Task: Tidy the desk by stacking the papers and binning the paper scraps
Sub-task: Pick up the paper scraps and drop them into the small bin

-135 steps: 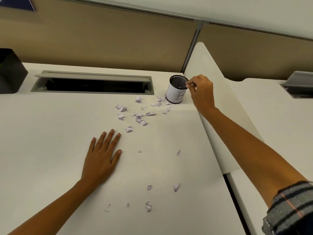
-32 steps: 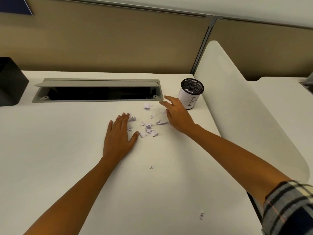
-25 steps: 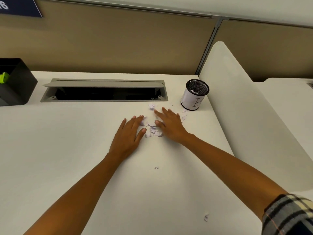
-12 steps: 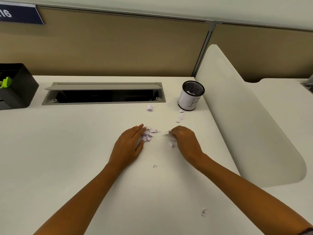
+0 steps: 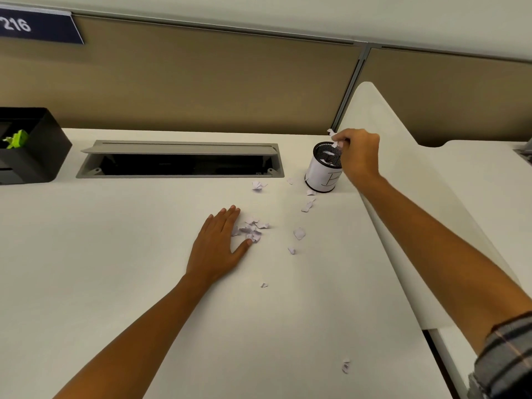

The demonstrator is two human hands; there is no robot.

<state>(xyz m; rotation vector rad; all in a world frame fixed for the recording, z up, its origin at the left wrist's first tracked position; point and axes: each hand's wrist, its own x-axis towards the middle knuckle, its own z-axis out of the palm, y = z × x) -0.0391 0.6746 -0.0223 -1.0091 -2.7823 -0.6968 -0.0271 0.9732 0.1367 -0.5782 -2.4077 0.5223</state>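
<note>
A small mesh cup [image 5: 324,174] wrapped in white paper stands at the back right of the white desk [image 5: 115,269]. My right hand [image 5: 358,156] is over its rim, fingers pinched on white paper scraps [image 5: 334,141]. My left hand [image 5: 218,244] lies flat and open on the desk, its fingertips against a small heap of scraps [image 5: 252,230]. Loose scraps trail from the heap toward the cup [image 5: 299,233], one lies by the cable slot [image 5: 259,185], and others lie nearer me [image 5: 345,365]. No stacked papers are in view.
A grey open cable slot [image 5: 178,159] runs along the back of the desk. A black organiser box [image 5: 34,145] holding something green sits at the far left. A white curved divider panel [image 5: 403,180] rises at the right edge, with tan partition walls behind.
My right hand closed on scraps from the gathered heap and rose to the cup's rim. My left hand stayed flat beside the remaining heap.
</note>
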